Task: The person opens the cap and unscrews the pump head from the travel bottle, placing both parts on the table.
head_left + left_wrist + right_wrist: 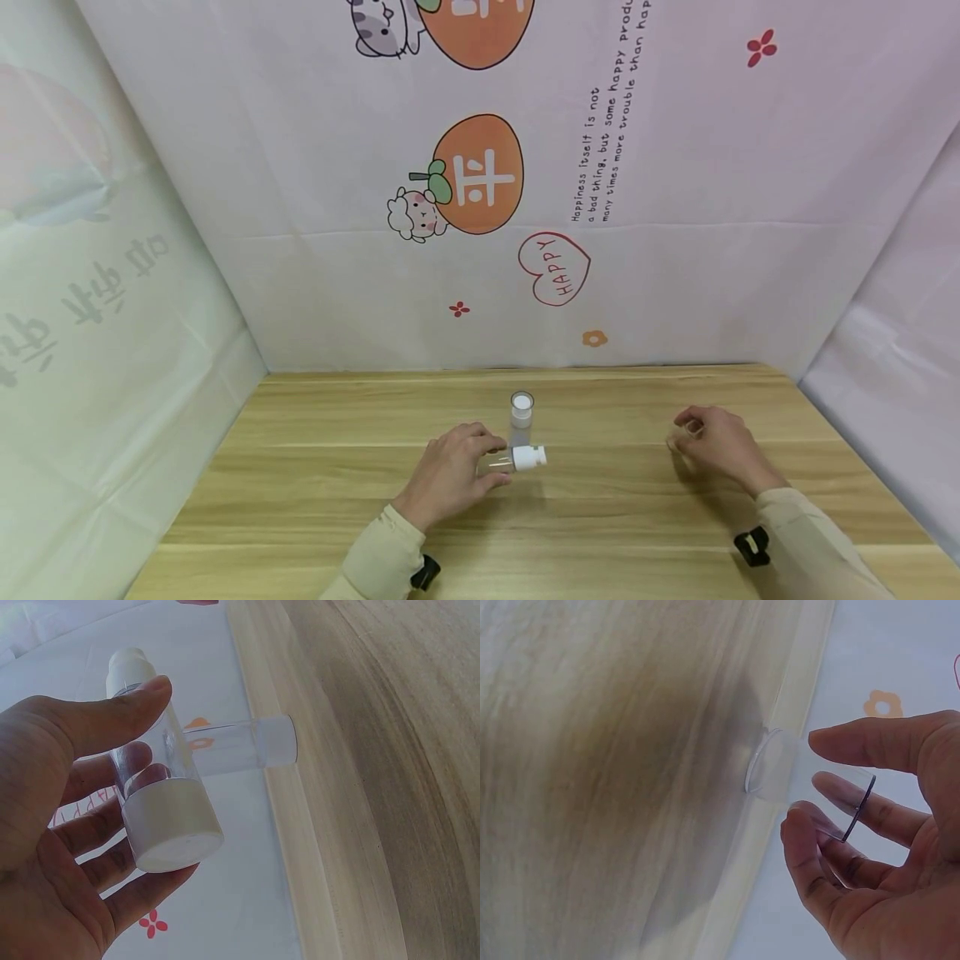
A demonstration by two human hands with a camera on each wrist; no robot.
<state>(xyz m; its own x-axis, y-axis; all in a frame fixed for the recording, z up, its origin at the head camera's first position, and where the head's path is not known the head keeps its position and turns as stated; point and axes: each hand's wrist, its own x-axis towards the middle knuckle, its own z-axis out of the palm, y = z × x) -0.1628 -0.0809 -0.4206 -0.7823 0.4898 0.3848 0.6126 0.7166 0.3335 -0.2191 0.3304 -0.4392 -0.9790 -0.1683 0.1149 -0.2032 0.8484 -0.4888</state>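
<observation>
My left hand point(455, 468) grips a clear pump bottle point(171, 754) with a white top and a white base section. In the head view the bottle lies sideways, its white top pointing right. Behind it a clear cylinder point(522, 414) with a white part stands on the table, partly overlapped by the bottle. Over at the right, my right hand point(717, 443) has its thumb and fingers curled round a small clear cap point(810, 776). One end of the cap is at the tabletop, and its dark-edged rim is among the fingers.
The wood-grain table point(600, 533) ends at a printed white backdrop point(322, 283). White sheets hang on both sides. A black strap point(752, 546) shows at the right sleeve, another black piece point(425, 572) at the left.
</observation>
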